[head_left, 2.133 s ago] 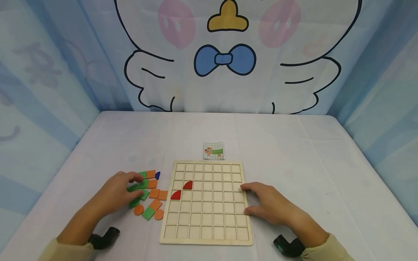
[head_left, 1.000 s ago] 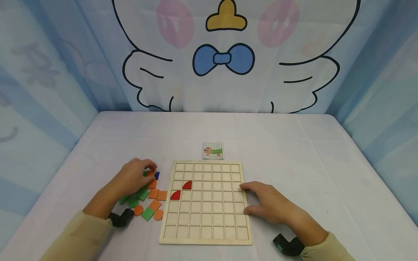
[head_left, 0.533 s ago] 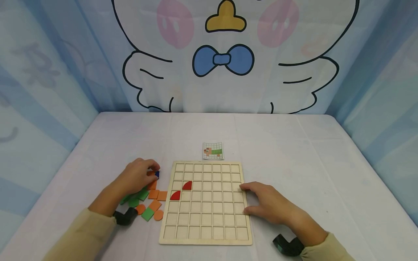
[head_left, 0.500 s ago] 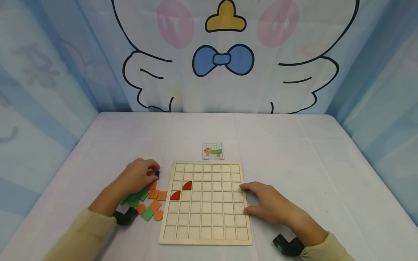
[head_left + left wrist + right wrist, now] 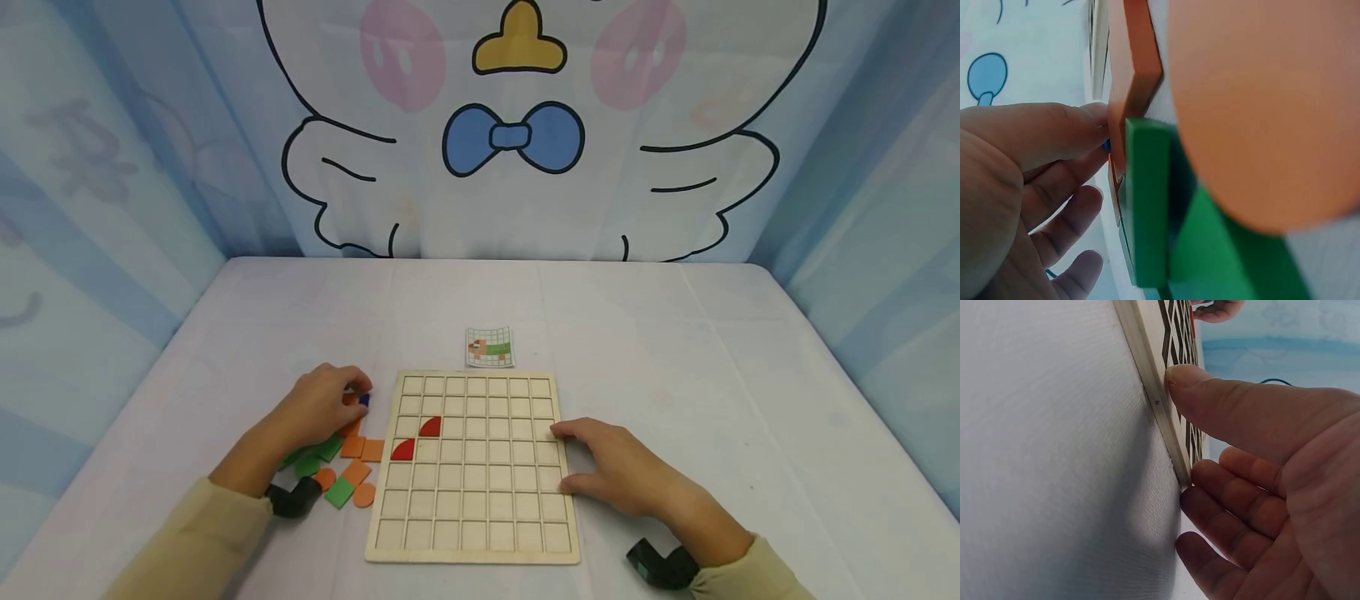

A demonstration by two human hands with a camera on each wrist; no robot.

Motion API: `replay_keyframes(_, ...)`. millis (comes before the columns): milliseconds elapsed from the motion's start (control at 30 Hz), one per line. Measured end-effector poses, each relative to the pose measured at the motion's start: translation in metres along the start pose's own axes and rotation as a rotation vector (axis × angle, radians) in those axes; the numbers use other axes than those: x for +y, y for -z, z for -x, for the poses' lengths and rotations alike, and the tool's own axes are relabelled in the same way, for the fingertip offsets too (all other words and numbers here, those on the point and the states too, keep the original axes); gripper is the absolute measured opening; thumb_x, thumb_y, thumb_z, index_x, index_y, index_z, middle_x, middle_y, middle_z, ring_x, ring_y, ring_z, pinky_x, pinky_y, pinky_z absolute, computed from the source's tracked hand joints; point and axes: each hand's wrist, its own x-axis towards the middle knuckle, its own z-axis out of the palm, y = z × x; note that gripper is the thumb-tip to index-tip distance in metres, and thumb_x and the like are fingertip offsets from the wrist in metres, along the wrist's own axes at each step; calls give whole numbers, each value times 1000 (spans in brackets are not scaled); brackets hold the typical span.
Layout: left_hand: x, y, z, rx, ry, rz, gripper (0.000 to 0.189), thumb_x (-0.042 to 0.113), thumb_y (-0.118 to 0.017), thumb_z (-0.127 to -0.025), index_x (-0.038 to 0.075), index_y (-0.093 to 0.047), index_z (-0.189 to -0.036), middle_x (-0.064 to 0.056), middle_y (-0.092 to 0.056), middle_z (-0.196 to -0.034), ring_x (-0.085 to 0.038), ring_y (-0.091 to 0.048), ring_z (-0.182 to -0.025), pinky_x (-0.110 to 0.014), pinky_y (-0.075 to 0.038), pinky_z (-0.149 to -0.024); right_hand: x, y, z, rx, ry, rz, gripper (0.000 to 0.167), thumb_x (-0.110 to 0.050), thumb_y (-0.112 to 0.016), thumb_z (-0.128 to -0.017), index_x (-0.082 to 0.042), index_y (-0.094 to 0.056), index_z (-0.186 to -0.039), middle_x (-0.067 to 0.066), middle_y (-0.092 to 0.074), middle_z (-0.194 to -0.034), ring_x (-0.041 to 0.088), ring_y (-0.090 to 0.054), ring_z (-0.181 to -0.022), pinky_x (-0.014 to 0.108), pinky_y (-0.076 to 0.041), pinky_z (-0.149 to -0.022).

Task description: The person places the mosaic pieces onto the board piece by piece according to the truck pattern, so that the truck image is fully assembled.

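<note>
Blue-and-white curtains frame the scene, a cartoon backdrop (image 5: 525, 208) with a blue bow tie (image 5: 513, 137) rising behind the white-covered counter (image 5: 675, 358). Front and centre lies the wooden grid board (image 5: 480, 504), flat on the cloth, two red quarter-circles (image 5: 431, 427) sitting in its cells: one in the third row from the far edge, second column, the other in the fourth row, first column. Just beyond the far edge lies a small picture card (image 5: 490, 347), an orange and green animal on a grid.

Over to the left, and here's the action! The left hand (image 5: 318, 406) is in among the loose pieces, its grip pinching the small blue piece (image 5: 364, 400) between thumb and forefinger, just beside the board. Below it are orange squares (image 5: 372, 451), one right by the board's left edge, with a green square (image 5: 340, 492) and an orange disc (image 5: 364, 495) nearer the person; more green pieces (image 5: 307, 465) are partly hidden by the wrist. Across the board, the right hand (image 5: 618, 462) keeps a loose grip, thumb and forefinger spread, touching the right edge.
</note>
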Motion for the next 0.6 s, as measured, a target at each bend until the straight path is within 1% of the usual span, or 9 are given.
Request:
replay_keyframes(233,1,-1,0,-3,20,21,28,13,-76,-89,3,-67,-114,-8,-60,-102,-25,-53,-92,-41,-53,-86,0,0,0,0,11,3,61,-29,-79,-87,-2,-56,-136,10,-59,-135,33,-52,-129,52,-40,-105)
replay_keyframes(400,8,2,2,-27,49,67,30,13,-75,-90,6,-67,-118,-8,-59,-105,-24,-53,-93,-38,-54,-85,-1,1,0,2,8,5,61,-29,-79,-87,-2,-57,-136,10,-59,-135,33,-52,-128,52,-40,-104)
replay_keyframes(467,11,4,4,-36,41,91,30,12,-75,-90,6,-68,-118,-8,-59,-104,-24,-53,-92,-36,-54,-82,-1,1,0,2,6,5,61,-29,-79,-86,-2,-57,-136,10,-59,-135,34,-52,-129,52,-39,-105)
replay_keyframes(533,14,6,6,-40,17,108,29,11,-74,-89,6,-68,-118,-7,-59,-103,-23,-52,-91,-34,-54,-80,-1,1,0,3,5,4,61,-29,-79,-86,-2,-57,-136,10,-59,-135,34,-52,-129,53,-39,-105)
replay_keyframes(600,17,7,8,-44,-5,119,29,10,-74,-89,5,-68,-117,-6,-60,-104,-23,-53,-93,-36,-53,-81,-1,1,0,2,5,4,61,-29,-79,-86,-2,-57,-136,9,-59,-135,34,-52,-129,53,-39,-105)
